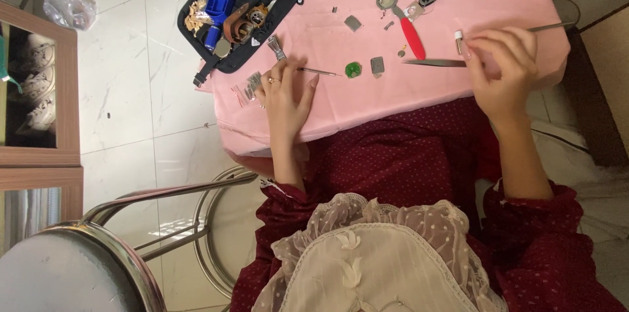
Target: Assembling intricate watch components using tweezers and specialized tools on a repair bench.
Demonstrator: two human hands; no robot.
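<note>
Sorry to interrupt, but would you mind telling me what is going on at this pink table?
A person in a dark red dress sits at a table with a pink cloth. Their left hand rests on the cloth, holding a thin metal tool that points toward a small green part. The right hand holds tweezers and pinches a small white piece. A black tool case and a red-handled tool lie further back.
</note>
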